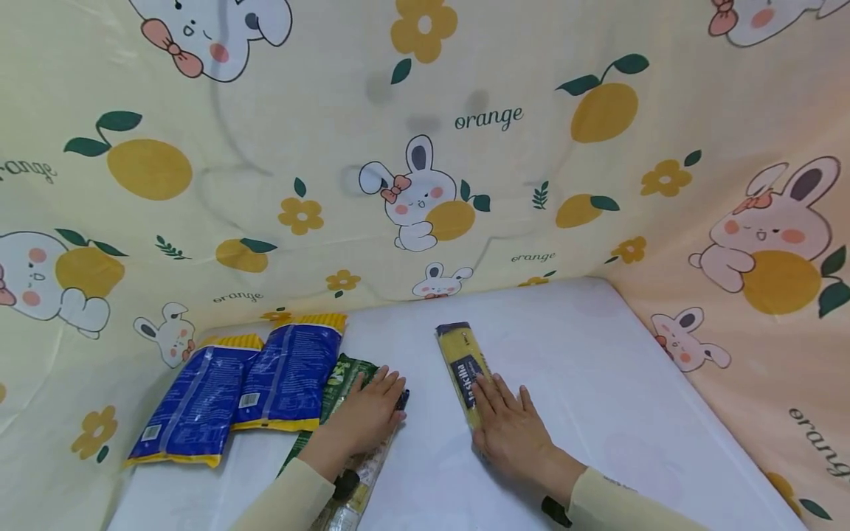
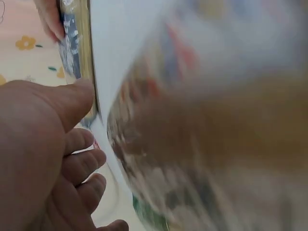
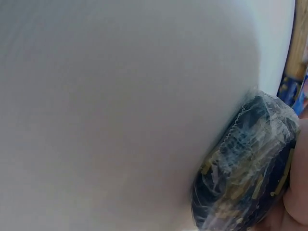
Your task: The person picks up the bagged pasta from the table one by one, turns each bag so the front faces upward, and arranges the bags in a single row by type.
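A yellow packet of spaghetti (image 1: 465, 354) with a dark label lies on the white table, right of centre. My right hand (image 1: 514, 428) rests on its near half with the fingers extended. The packet's near end (image 3: 248, 166), in crinkled clear wrap, shows beside that hand in the right wrist view. Over a green packet (image 1: 347, 369) and a clear packet with pale contents (image 1: 368, 479) is my left hand (image 1: 365, 417). Its fingers (image 2: 79, 163) are loosely bent in the left wrist view, apart from the blurred clear packet. The left forearm hides part of both packets.
Two blue bags with yellow ends, a nearer one (image 1: 192, 405) and one beside it (image 1: 288, 376), lie at the left, slightly overlapping. A cloth printed with rabbits and oranges (image 1: 425, 110) hangs behind and along the sides of the white table (image 1: 598, 383).
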`<state>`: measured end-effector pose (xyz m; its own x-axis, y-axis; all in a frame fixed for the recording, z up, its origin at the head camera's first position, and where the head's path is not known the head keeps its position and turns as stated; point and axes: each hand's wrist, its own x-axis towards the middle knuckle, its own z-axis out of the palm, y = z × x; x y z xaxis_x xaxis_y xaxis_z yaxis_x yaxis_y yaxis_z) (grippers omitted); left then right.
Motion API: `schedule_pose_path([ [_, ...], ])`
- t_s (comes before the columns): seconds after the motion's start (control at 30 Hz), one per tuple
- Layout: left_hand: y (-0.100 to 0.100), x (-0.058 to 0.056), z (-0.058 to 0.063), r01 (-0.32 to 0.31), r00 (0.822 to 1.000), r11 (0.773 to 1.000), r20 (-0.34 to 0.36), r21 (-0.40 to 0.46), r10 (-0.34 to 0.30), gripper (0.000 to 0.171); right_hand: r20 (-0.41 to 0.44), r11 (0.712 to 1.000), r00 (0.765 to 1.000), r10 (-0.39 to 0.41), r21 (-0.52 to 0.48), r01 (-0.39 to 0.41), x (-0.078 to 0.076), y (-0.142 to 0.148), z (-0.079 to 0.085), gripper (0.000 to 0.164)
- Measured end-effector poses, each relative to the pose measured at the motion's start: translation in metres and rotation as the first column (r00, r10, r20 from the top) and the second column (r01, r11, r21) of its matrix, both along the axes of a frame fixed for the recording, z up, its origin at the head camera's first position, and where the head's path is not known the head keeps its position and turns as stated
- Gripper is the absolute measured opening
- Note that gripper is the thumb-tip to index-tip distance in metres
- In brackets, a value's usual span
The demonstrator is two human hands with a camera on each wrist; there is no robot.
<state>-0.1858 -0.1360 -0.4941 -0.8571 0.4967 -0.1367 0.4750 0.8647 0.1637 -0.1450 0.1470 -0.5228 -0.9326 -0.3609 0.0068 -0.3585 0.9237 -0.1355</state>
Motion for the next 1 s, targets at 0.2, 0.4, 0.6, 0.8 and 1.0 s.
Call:
schedule_pose_path([
  [0.2, -0.024, 0.003, 0.011, -0.041, 0.998, 0.999, 0.049, 0.032, 0.04, 0.06, -0.034, 0.999, 0.999, -0.035, -0.016, 0.034, -0.012, 0.02, -0.001, 0.064],
  [0.4, -0.042, 0.004, 0.014, -0.077, 0.996, 0.997, 0.052, 0.02, 0.075, 0.06, -0.056, 0.997, 0.995, -0.081, -0.005, 0.081, -0.025, 0.049, -0.001, 0.065],
  [0.6, -0.051, 0.004, 0.016, -0.096, 0.994, 0.995, 0.057, 0.018, 0.095, 0.06, -0.046, 0.99, 0.99, -0.135, 0.024, 0.137, -0.035, 0.085, 0.001, 0.066],
  [0.8, -0.057, 0.005, 0.016, -0.108, 0.99, 0.994, 0.087, 0.001, 0.107, 0.06, -0.014, 0.987, 0.989, -0.15, 0.048, 0.15, -0.042, 0.119, 0.004, 0.07],
  [1.0, -0.067, 0.008, 0.013, -0.089, 0.991, 0.996, 0.099, -0.019, 0.09, 0.06, -0.005, 0.988, 0.991, -0.136, 0.07, 0.136, -0.045, 0.143, 0.004, 0.07],
])
